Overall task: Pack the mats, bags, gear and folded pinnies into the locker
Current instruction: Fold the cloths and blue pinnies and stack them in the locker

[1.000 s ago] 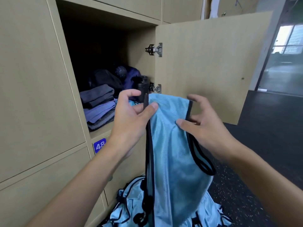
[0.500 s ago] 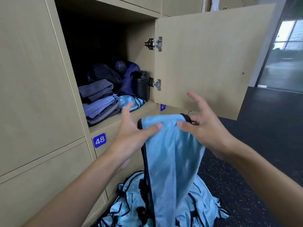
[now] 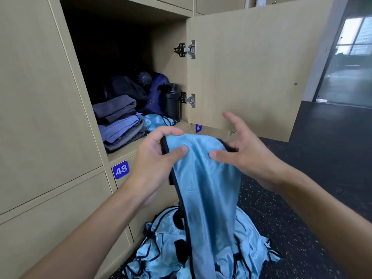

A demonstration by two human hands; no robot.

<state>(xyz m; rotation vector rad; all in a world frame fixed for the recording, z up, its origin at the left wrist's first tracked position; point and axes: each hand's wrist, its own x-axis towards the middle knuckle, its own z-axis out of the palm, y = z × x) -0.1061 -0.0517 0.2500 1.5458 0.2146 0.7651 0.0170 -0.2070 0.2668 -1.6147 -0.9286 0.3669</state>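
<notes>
While the locker (image 3: 128, 151) is standing open up and to your left, you are holding the pinny (image 3: 205, 178) just below its opening, long axis hanging down toward the heap (image 3: 161, 258) of loose pinnies; your left hand (image 3: 155, 158), nearer the opening, is pinching the black-trimmed top edge; your right hand (image 3: 247, 156) is pinching the slick blue mesh beside it, upper fingers spread.
</notes>
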